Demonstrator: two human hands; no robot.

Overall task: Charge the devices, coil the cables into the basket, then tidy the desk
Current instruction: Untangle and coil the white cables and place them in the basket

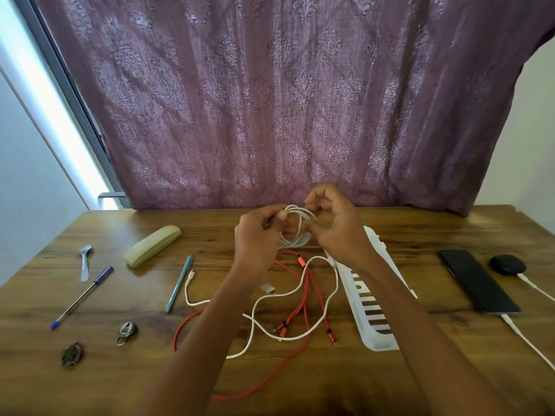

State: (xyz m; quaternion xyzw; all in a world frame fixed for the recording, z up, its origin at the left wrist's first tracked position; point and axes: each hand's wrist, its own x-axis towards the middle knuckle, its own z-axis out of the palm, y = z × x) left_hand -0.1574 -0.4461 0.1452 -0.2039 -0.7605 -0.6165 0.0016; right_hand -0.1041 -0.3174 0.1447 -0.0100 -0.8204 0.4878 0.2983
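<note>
We see the white cable (295, 223) partly wound into a small coil, held just above the desk (450, 232) near the middle of its far edge; the left hand (258, 232) has its fingers curled and pinches the coil's upper left side; the right hand (333, 226) has its fingers bent round the coil's right side and grips the strands there. The unwound part of the cable drops to the wood and wanders in loose loops across the middle of the desk; tangled with it lies a red cable (303, 298) with several orange-tipped plugs, one long strand curving toward the near edge.

Just right of these loops we find the white slotted basket (375, 334), and the right forearm passes over it. Toward the right edge lies a dark phone (477, 280) with a white lead (525, 340) plugged into its near end; beside it, further right, sits a round dark device (507, 264) with a white lead of its own (534, 285).

On the left half we see a teal pen (179, 283), a pale glasses case (153, 244), a spoon (85, 261), a blue pen (82, 297), a small metal object (127, 331) and a dark lump (72, 354) near the left near corner; we cannot tell what these last two are. A purple patterned curtain (285, 100) hangs behind the far edge.
</note>
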